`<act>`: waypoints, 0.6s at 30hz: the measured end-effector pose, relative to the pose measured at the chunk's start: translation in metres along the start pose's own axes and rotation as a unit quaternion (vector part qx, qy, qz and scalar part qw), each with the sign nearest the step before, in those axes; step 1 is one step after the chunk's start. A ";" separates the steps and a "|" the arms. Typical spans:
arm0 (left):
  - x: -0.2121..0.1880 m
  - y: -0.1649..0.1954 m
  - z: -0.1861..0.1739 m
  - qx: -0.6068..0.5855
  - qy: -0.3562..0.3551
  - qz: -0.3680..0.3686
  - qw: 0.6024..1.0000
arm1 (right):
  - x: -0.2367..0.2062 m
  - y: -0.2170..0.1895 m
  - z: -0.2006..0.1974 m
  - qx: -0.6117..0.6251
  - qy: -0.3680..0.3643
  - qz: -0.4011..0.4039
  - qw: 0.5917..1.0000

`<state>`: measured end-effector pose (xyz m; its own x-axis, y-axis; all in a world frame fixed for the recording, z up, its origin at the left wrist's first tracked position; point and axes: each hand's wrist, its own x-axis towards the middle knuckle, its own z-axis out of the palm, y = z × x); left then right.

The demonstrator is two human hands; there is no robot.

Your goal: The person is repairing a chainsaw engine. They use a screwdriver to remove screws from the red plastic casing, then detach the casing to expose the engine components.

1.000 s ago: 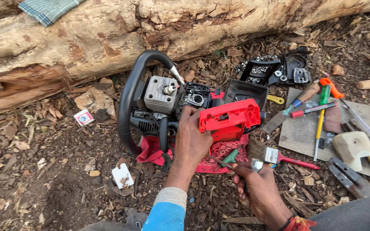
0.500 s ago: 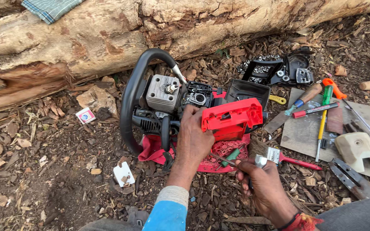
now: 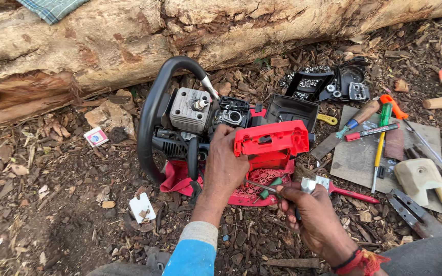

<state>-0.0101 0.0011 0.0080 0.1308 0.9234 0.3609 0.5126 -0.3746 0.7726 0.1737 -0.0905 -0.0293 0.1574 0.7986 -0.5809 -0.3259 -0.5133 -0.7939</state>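
I see my left hand (image 3: 224,166) pressed flat against the side of the red cover (image 3: 271,144), fingers curled over its edge, which steadies the chainsaw body (image 3: 200,122) where it sits on a red cloth (image 3: 177,179) on the ground, just below the log (image 3: 129,46). The cloth likely keeps small parts out of the bark chips. My right hand (image 3: 310,217) is closed around a small metal tool (image 3: 308,185), near a green-handled screwdriver (image 3: 271,187) lying on the cloth. Other tools lie on a flat board (image 3: 356,158) to the right, within easy reach. My left palm hides whatever sits beneath it, and I cannot make out the tool's working end. The black parts (image 3: 328,84) farther back are hard to identify.
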 end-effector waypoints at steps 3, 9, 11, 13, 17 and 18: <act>0.001 0.000 0.000 -0.005 0.004 -0.014 1.000 | 0.001 0.000 0.001 -0.046 0.012 -0.008 0.999; 0.000 -0.002 0.001 -0.007 0.001 -0.005 1.000 | 0.001 0.000 -0.001 -0.025 0.005 -0.008 1.000; -0.001 -0.003 0.000 0.001 0.012 0.001 1.000 | 0.002 0.000 0.000 -0.025 0.007 -0.008 1.000; 0.001 -0.002 0.001 -0.005 0.014 0.006 1.000 | 0.003 -0.001 0.000 -0.019 0.007 -0.009 1.000; 0.000 0.000 0.001 -0.012 0.005 -0.011 1.000 | 0.004 -0.003 -0.003 -0.009 0.000 -0.009 1.000; -0.001 0.000 0.000 -0.006 0.004 -0.017 1.000 | 0.005 -0.002 -0.002 -0.008 -0.001 -0.013 1.000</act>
<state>-0.0105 0.0006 0.0078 0.1064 0.9351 0.3382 0.5070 -0.3436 0.7905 0.1769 -0.0864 -0.0308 0.1635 0.8127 -0.5593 -0.3075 -0.4967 -0.8116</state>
